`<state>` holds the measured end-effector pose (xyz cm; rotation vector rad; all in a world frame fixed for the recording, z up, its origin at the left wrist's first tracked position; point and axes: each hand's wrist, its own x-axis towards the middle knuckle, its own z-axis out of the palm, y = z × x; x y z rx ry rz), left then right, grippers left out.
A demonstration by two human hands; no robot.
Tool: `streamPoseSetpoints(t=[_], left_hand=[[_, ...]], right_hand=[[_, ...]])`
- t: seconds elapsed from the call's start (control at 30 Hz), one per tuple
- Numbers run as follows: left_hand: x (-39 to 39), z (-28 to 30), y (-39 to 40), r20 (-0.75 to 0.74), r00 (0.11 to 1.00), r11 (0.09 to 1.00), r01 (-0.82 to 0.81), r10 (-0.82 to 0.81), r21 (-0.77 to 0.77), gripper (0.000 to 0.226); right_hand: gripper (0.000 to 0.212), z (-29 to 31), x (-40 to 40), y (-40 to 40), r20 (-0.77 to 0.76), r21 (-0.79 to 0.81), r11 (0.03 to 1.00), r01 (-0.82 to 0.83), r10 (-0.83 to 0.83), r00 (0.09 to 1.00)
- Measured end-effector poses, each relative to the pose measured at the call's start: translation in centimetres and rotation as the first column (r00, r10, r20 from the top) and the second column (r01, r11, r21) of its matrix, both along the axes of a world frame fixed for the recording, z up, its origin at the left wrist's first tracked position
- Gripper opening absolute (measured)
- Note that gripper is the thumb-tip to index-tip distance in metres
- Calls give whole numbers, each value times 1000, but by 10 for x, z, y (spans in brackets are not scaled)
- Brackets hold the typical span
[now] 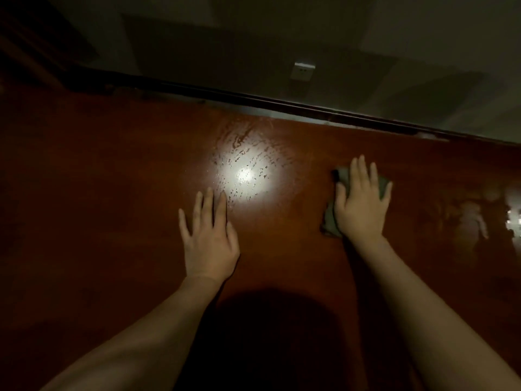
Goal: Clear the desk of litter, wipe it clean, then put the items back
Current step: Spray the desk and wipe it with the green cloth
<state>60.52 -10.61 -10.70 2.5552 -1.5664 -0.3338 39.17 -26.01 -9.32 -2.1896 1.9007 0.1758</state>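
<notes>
A dark shadow (270,334) falls on the near edge of the reddish-brown bench (112,193), between the two bare forearms. The left hand (210,238) lies flat on the wood, palm down, its grip wide with fingers straight and spread, holding nothing. Further out and to the right, the right hand (361,206) presses flat on a grey-green cloth (331,221), fingers straight. Beyond the left fingertips, a bright glare (245,174) shows wet streaks. Past the bench's far edge, a wall socket (303,70) sits on the dim wall.
</notes>
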Motion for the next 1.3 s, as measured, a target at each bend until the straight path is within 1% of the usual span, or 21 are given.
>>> streamPoseSetpoints(t=[0.07,0.13,0.23,0.33,0.4,0.5,0.53,0.57,0.6,0.67,0.7,0.77,0.8,0.83,0.9,1.0,1.07,1.2,1.23,1.27,1.3], left_hand=[[0,0,0,11,1000,1000,-1,1,-2,57],[1,-1,-1,27,1000,1000,5,-5,0,57],[1,-1,0,49,999,1000,17,-17,-1,56],[1,0,-1,51,998,1000,24,-24,11,56],[0,0,0,48,999,1000,22,-22,20,57],[0,0,-1,41,999,1000,18,-18,8,57],[0,0,0,36,999,1000,11,-11,6,57],[0,0,0,29,1000,1000,4,-4,8,57],[-1,1,0,24,1000,1000,1,-1,12,57],[-1,1,-1,19,1000,1000,-1,1,18,57],[-1,1,-1,18,1000,1000,-4,4,16,57],[-1,2,0,11,1000,1000,-3,3,17,58],[-1,3,1,8,1000,1000,1,-1,17,59],[-1,3,1,7,1000,1000,5,-5,15,59],[-2,3,2,7,1000,1000,3,-3,12,60],[-4,6,3,6,1000,1000,6,-6,11,57],[-3,8,3,-8,1000,999,12,-12,30,54],[3,25,8,-125,991,999,35,-37,-16,52],[4,30,15,-148,988,998,36,-43,-45,51],[4,35,25,-158,987,997,26,-38,-73,49],[3,39,38,-163,986,995,9,-25,-100,48]], right_hand=[[59,2,25,-39,7,-15,998,62,-62,998],[59,1,57,-65,23,-4,1000,23,-23,999],[59,1,105,-67,35,-8,980,-197,197,980],[60,-3,122,-22,47,-22,908,-418,418,907],[60,-4,105,25,72,-22,838,-545,545,835],[61,-6,43,68,72,29,723,-690,687,723],[61,-6,19,68,64,37,708,-705,703,709],[61,-4,-1,59,51,23,733,-680,679,733],[61,-3,-17,45,37,12,795,-607,606,795],[60,-1,-27,8,15,9,945,-326,326,945],[59,-1,-21,-11,9,-2,985,-173,173,985],[58,0,5,-40,4,-19,1000,16,-16,1000],[58,1,23,-47,13,-20,1000,24,-24,1000],[59,1,41,-46,24,-18,1000,-20,21,999],[59,1,73,-26,42,-12,980,-199,199,979],[60,-5,92,40,26,-10,910,-416,416,909],[60,-4,77,96,44,-24,857,-514,515,856],[60,-5,-6,168,65,27,684,-729,726,684],[60,-5,-26,167,56,22,678,-735,733,678],[61,-4,-43,160,33,8,710,-704,704,710],[62,-3,-53,149,9,9,774,-633,632,775]])
